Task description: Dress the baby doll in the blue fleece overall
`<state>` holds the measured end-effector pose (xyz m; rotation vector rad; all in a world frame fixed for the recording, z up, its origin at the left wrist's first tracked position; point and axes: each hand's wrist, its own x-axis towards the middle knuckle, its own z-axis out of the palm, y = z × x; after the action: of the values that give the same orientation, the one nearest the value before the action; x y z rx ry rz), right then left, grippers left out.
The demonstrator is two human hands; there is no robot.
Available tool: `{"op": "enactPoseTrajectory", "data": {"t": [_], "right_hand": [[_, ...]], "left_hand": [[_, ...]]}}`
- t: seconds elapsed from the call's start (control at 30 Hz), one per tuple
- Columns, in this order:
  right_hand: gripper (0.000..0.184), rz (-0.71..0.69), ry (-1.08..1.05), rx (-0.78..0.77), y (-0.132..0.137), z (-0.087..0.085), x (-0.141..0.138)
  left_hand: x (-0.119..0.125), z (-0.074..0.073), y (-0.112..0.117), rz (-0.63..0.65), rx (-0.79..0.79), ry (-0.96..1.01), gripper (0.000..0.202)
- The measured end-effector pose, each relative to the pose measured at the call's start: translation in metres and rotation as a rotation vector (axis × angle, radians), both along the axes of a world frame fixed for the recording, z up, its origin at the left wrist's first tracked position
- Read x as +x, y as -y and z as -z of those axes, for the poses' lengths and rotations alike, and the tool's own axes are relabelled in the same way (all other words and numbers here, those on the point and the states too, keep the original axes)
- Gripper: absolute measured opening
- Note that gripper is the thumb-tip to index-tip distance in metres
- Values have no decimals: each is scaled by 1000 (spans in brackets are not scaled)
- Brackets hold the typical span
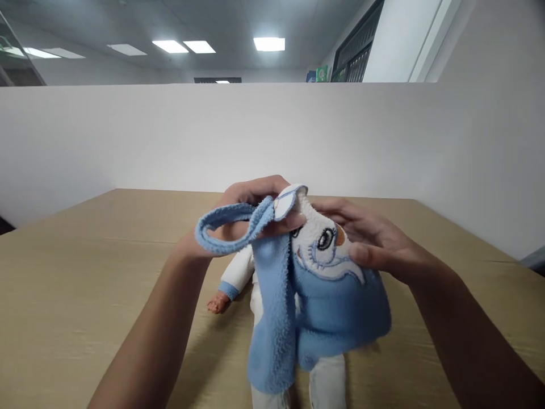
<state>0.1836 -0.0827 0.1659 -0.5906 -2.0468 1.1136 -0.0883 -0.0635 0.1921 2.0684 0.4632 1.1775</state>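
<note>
A blue fleece doll garment (340,312) with a white embroidered face is held up in front of me. A narrow blue loop (217,247) sticks out from its left, and a long blue flap hangs down. My left hand (255,196) is closed on the upper left edge, thumb in front. My right hand (378,238) pinches the right side, its thumb on the white patch and the fingers behind. Below and behind the garment, a baby doll (240,270) in white clothes with a blue cuff lies on the table. Its head and most of its body are hidden.
The tan table (85,284) runs back to a low white partition (238,136). Another white wall (477,147) borders the right side. Beyond the partition are ceiling lights (269,44) and a dark-framed window (357,42).
</note>
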Motion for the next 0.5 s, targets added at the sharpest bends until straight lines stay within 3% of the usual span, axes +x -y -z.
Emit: {"op": "enactPoseTrajectory", "data": {"t": [0.07, 0.2, 0.33, 0.43, 0.5], "right_hand": [[55, -8, 50, -18, -2, 2, 2], [20, 181, -104, 99, 3, -1, -4], [33, 146, -400, 37, 23, -18, -9], [20, 69, -284, -64, 40, -28, -8], [18, 76, -215, -47, 44, -29, -7]], "left_hand": [[-5, 0, -4, -1, 4, -13, 29], [-10, 4, -9, -64, 9, 102, 34], [-6, -1, 7, -131, 6, 213, 41], [1, -9, 26, -107, 5, 197, 38], [6, -14, 36, -79, 27, 204, 33]]}}
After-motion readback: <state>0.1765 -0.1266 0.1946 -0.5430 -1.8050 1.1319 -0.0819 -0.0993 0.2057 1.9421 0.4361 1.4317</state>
